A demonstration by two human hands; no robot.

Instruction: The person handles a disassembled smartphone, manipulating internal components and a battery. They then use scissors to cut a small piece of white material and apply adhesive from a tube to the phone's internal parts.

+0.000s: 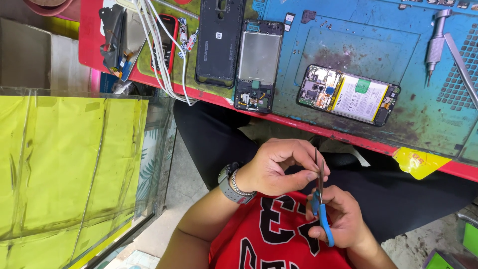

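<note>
My right hand [336, 219] grips blue-handled scissors [320, 199], blades pointing up, held over my lap below the bench edge. My left hand [279, 167], with a watch and a bracelet on the wrist, pinches its fingertips against the blades; anything between the fingers is too small to see. On the blue work mat [398, 60] above lies an opened phone [348, 94] showing its battery and circuit board. To its left lie a phone frame with a metal plate [259, 62] and a dark back cover [219, 40].
A metal screwdriver [435, 42] and a thin metal tool [463, 69] lie at the mat's right. White cables [164, 55], a small red phone [164, 42] and loose parts crowd the left. A glass case with yellow sheets [69, 169] stands at left. A yellow sticker [418, 162] hangs off the red bench edge.
</note>
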